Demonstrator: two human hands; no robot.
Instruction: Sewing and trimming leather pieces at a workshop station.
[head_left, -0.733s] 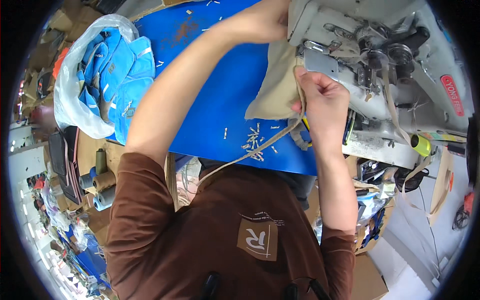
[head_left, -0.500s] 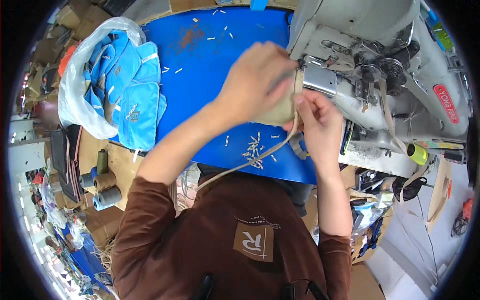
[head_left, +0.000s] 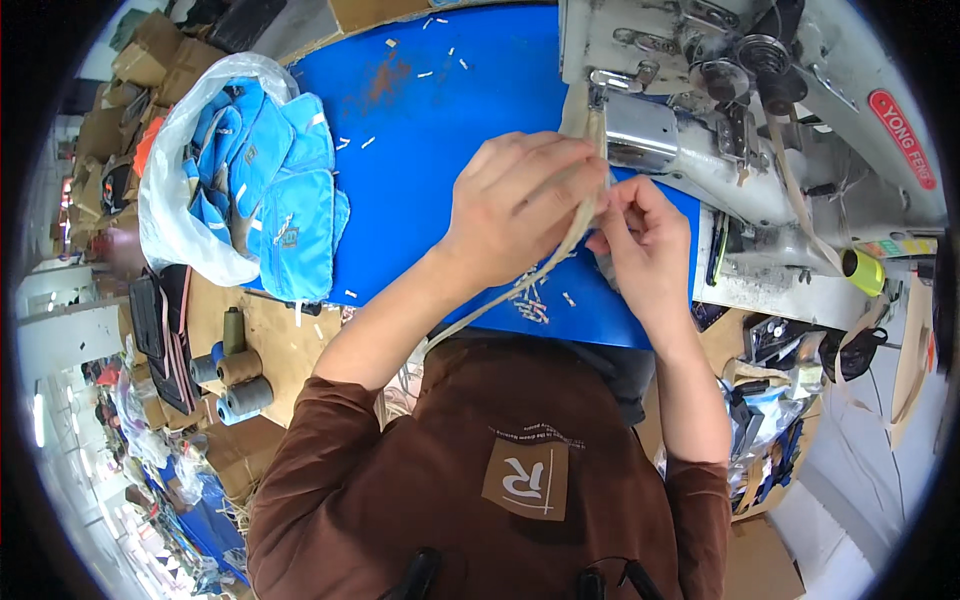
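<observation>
A beige fabric piece [head_left: 576, 108] lies under the needle area of a grey sewing machine [head_left: 640, 130]. A long beige binding strip [head_left: 548, 268] runs from its edge down toward my lap, on the left. My left hand [head_left: 525, 205] is closed over the fabric and strip just in front of the machine's arm, hiding most of the cloth. My right hand [head_left: 645, 230] sits right beside it, thumb and fingers pinched at the strip's edge. Exactly what lies between those fingertips is partly hidden.
A clear plastic bag [head_left: 165, 205] of blue fabric pouches [head_left: 298, 235] stands on the blue table [head_left: 420, 130] at left. Small white scraps [head_left: 530, 305] lie near the front edge. Thread cones [head_left: 240, 368] stand lower left. A yellow-green cup-like piece [head_left: 862, 272] is at right.
My left hand has come down and nearer to me, along the strip, and is less blurred. My right hand stays close to the fabric edge. The whole view has shifted slightly.
</observation>
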